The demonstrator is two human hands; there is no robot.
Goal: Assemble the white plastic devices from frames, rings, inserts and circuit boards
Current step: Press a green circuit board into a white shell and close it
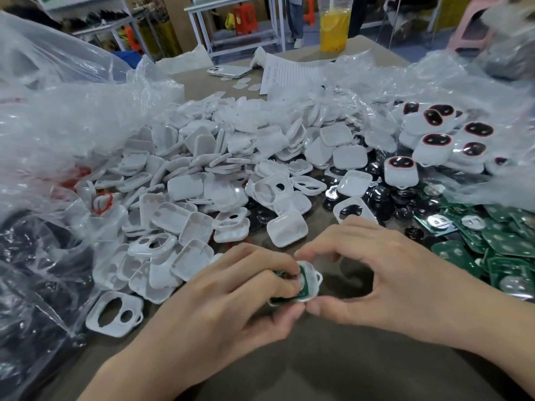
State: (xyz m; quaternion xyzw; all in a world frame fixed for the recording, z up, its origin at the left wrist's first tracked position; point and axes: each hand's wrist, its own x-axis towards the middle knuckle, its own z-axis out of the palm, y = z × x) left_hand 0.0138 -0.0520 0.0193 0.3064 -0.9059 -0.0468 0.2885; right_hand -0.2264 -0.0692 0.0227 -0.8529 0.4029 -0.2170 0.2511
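Both hands meet over the table's near middle on one white plastic frame (314,280) with a green circuit board (304,277) lying in it. My left hand (231,293) grips the frame from the left, fingertips on the board. My right hand (373,273) pinches the frame's right side between thumb and forefinger. A big heap of white frames and covers (202,169) spreads behind. Black inserts (385,198) lie at centre right, green circuit boards (498,241) at the right, a red ring (102,202) at the left. Finished white devices (434,143) with red-ringed black faces pile up at the back right.
Crumpled clear plastic bags (63,111) bulk up on the left and along the back right. One loose frame (114,314) lies near the left front. A phone (228,71), a printed sheet (289,73) and a yellow drink bag (333,30) sit at the far end of the table.
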